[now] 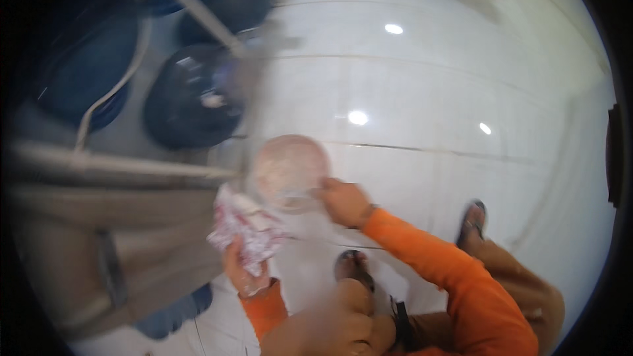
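My right hand point(344, 202) is closed on the near right rim of a round pink tub point(290, 165), which motion has blurred. What the tub contains, if anything, is too smeared to make out. To its near left, my left hand point(241, 267) grips a crumpled white cloth point(245, 227) with a red pattern. The cloth bunches up above the fingers, close to the tub's near left side. Both forearms wear orange sleeves.
Large blue water bottles point(194, 95) stand at the far left, among pale frame bars point(132, 161). A pale cord point(122, 82) hangs there. White tiles point(422, 99) cover the floor. My sandalled feet point(356, 267) are below, and a wall point(587, 158) runs along the right.
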Tool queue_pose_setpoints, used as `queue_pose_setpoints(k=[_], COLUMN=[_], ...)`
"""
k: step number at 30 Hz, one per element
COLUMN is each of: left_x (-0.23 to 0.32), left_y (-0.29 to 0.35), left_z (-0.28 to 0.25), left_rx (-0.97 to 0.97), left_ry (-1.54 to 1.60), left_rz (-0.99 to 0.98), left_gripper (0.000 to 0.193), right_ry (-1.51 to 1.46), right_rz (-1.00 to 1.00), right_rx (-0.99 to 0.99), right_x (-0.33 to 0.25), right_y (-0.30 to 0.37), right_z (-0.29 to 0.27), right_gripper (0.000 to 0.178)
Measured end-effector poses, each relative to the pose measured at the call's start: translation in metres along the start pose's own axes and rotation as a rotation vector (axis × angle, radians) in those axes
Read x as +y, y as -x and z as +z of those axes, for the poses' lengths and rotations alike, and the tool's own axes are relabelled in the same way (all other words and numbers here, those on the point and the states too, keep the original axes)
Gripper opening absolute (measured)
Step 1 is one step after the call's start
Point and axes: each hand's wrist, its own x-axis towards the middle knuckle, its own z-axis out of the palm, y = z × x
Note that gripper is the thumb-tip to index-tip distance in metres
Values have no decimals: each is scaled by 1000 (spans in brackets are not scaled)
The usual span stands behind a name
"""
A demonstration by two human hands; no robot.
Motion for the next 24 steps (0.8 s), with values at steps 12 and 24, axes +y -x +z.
queue_pose_setpoints(k=[12,24], left_x=[-54,-56], left_y=[-23,18], left_z=[-5,107], left_rx=[-194,-933], left_ry=[60,-721], left_rz=[-54,-388], left_gripper=[43,45], right_ry=[-691,-581], right_rz=[-251,254], right_rx=[146,217], right_x=[-47,60], right_y=[20,22], right_z=[10,-201], right_gripper=[62,35])
